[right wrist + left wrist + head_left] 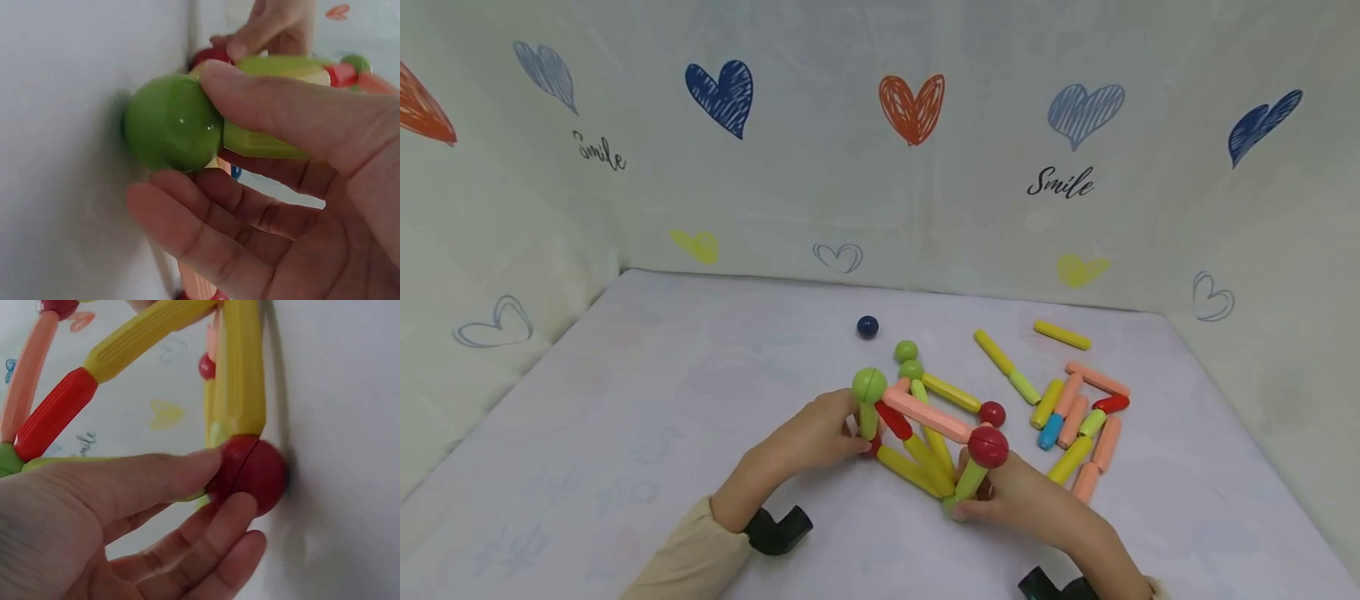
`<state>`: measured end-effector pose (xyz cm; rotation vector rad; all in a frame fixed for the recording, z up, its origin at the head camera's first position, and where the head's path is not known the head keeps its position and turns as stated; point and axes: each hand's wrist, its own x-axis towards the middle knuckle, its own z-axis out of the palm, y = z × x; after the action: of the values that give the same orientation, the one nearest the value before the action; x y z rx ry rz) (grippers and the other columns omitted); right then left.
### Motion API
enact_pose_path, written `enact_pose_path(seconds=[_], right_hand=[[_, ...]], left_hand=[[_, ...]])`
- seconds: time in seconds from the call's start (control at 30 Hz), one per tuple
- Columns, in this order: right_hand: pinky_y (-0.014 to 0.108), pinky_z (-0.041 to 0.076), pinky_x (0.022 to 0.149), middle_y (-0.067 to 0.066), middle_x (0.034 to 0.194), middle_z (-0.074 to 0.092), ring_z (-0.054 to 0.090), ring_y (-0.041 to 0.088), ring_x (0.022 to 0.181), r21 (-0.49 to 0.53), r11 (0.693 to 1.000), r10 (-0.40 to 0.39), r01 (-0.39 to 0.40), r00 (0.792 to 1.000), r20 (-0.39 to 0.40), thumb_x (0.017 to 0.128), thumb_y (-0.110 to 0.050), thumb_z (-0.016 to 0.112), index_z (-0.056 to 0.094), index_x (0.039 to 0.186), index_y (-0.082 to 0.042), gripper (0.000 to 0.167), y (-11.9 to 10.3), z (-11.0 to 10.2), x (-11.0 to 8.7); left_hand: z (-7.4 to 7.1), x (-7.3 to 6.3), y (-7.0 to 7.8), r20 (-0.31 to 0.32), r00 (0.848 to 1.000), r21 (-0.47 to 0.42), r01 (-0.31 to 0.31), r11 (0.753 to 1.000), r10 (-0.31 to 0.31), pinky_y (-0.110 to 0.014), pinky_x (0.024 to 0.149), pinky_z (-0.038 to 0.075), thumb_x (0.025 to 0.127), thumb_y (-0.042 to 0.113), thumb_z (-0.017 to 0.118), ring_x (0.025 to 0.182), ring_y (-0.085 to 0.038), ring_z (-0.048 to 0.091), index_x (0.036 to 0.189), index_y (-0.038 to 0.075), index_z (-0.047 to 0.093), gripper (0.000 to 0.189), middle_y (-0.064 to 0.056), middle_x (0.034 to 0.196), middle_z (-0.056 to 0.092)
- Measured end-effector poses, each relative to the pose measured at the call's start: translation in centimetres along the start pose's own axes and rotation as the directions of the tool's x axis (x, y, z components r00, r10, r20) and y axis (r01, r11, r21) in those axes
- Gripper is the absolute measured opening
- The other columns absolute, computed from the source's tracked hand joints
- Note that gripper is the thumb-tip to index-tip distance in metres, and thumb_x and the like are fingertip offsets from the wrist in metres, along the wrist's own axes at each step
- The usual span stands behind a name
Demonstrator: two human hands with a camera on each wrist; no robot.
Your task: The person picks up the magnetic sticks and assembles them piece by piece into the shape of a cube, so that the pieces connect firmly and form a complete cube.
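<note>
Between the left hand (823, 429), pinching a red ball (259, 475), and right hand (1022, 500), pinching a green ball (169, 128), the stick frame (928, 415) apparently needed steadying; the next move likely called for keeping joints seated

A screened-off play corner, home or studio unclear: a white sheet (820, 192) printed with hearts (912, 110) and "Smile" (1060, 182) spans the upper frame, a pale table (737, 333) the lower, toy sticks (994, 352) right of centre.
</note>
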<state>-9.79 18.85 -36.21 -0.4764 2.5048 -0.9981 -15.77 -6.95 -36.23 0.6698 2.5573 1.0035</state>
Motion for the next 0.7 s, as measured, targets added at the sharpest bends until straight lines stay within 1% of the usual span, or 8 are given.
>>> enact_pose_path(seconds=[0.1, 0.17, 0.27, 0.33, 0.43, 0.53, 0.63, 0.7], right_hand=[[0.021, 0.041, 0.059, -0.005, 0.075, 0.051, 0.048, 0.008, 0.069, -0.048, 0.999, -0.004, 0.004, 1.0, 0.002, 0.077, -0.036, 0.073, 0.056, 0.094, -0.015, 0.032, -0.6, 0.6, 0.1], [0.02, 0.041, 0.06, -0.006, 0.077, 0.05, 0.048, 0.007, 0.071, -0.069, 0.998, -0.007, 0.006, 1.0, -0.006, 0.079, -0.037, 0.072, 0.055, 0.099, -0.014, 0.034, -0.9, 1.1, 0.3], [0.02, 0.043, 0.063, -0.007, 0.08, 0.051, 0.049, 0.006, 0.073, -0.1, 0.995, -0.031, 0.028, 0.999, -0.027, 0.081, -0.036, 0.07, 0.055, 0.104, -0.012, 0.037, -1.5, 1.8, 0.7], [0.021, 0.045, 0.066, -0.008, 0.082, 0.053, 0.05, 0.005, 0.075, -0.132, 0.99, -0.05, 0.045, 0.998, -0.038, 0.083, -0.036, 0.069, 0.055, 0.107, -0.011, 0.037, -1.9, 2.3, 1.2], [0.022, 0.049, 0.07, -0.009, 0.085, 0.055, 0.051, 0.004, 0.077, -0.196, 0.978, -0.078, 0.068, 0.996, -0.048, 0.085, -0.035, 0.066, 0.055, 0.109, -0.011, 0.036, -2.5, 2.8, 1.8], [0.019, 0.047, 0.065, -0.008, 0.081, 0.054, 0.05, 0.003, 0.07, -0.257, 0.963, -0.106, 0.086, 0.992, -0.063, 0.086, -0.032, 0.065, 0.056, 0.108, -0.008, 0.034, -3.3, 3.4, 2.6], [0.016, 0.043, 0.059, -0.007, 0.076, 0.051, 0.047, 0.002, 0.063, -0.311, 0.944, -0.149, 0.114, 0.985, -0.089, 0.087, -0.028, 0.064, 0.055, 0.107, -0.006, 0.031, -4.1, 3.9, 3.4], [0.016, 0.043, 0.058, -0.006, 0.075, 0.049, 0.047, 0.003, 0.062, -0.328, 0.938, -0.158, 0.115, 0.982, -0.107, 0.087, -0.026, 0.064, 0.054, 0.105, -0.005, 0.029, -4.6, 4.3, 4.0]], left_hand=[[0.1, 0.6, -0.2, -0.055, 0.996, -0.009, 0.066, 0.998, -0.066, -0.026, 0.065, 0.046, 0.08, 0.005, 0.07, 0.075, -0.014, 0.053, 0.085, 0.01, 0.062, 0.011, 0.0, 0.086, 0.057], [0.1, 1.0, -0.4, -0.085, 0.991, -0.018, 0.103, 0.994, -0.105, -0.026, 0.065, 0.046, 0.08, 0.006, 0.07, 0.075, -0.015, 0.053, 0.089, 0.008, 0.063, 0.011, -0.002, 0.087, 0.056], [0.0, 1.8, -0.8, -0.117, 0.983, -0.041, 0.135, 0.99, -0.139, -0.026, 0.065, 0.048, 0.082, 0.007, 0.069, 0.074, -0.015, 0.054, 0.099, 0.006, 0.064, 0.018, -0.004, 0.093, 0.057], [-0.2, 2.4, -1.1, -0.129, 0.98, -0.046, 0.145, 0.988, -0.15, -0.026, 0.066, 0.05, 0.083, 0.008, 0.068, 0.074, -0.015, 0.055, 0.104, 0.004, 0.063, 0.023, -0.005, 0.096, 0.058], [-0.5, 3.4, -1.4, -0.141, 0.979, -0.031, 0.144, 0.989, -0.146, -0.029, 0.07, 0.052, 0.084, 0.009, 0.066, 0.079, -0.017, 0.056, 0.108, 0.003, 0.062, 0.025, -0.007, 0.101, 0.059], [-0.9, 4.3, -1.6, -0.144, 0.981, -0.004, 0.129, 0.992, -0.128, -0.034, 0.077, 0.052, 0.085, 0.008, 0.065, 0.087, -0.02, 0.057, 0.109, 0.004, 0.062, 0.025, -0.008, 0.103, 0.06], [-1.2, 5.2, -2.0, -0.153, 0.983, 0.02, 0.104, 0.994, -0.099, -0.039, 0.083, 0.051, 0.085, 0.006, 0.064, 0.096, -0.024, 0.058, 0.109, 0.003, 0.062, 0.025, -0.009, 0.104, 0.061], [-1.4, 5.7, -2.2, -0.16, 0.982, 0.024, 0.105, 0.994, -0.1, -0.041, 0.085, 0.05, 0.085, 0.005, 0.063, 0.1, -0.026, 0.059, 0.111, 0.001, 0.061, 0.026, -0.011, 0.108, 0.062]])
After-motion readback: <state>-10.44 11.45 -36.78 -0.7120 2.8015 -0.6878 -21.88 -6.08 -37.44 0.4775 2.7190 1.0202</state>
